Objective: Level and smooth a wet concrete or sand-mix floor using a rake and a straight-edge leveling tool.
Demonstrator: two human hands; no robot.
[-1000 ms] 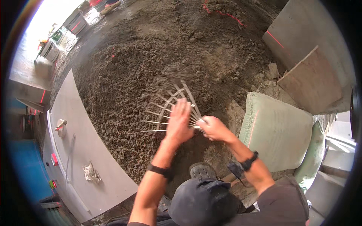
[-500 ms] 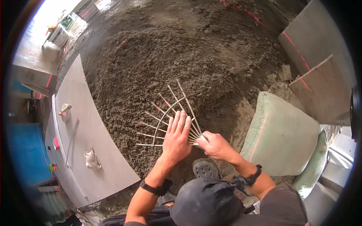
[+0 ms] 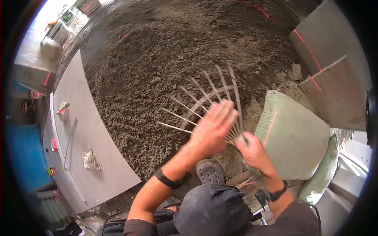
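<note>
While the right hand clenched its base, the flat left hand partly hid the pale, fanned rake head; a green sack sat at four o'clock.

Fan-shaped rake head, pale thin tines splayed, braced by a curved crossbar; blurred, it slants over the lumpy grey-brown mortar.

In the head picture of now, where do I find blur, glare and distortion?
Head view: the fan-shaped rake and left hand look smeared, probably by motion; toward the upper left, glare washes out detail; the edge of the pale board bows, likely from the fisheye lens.
</note>
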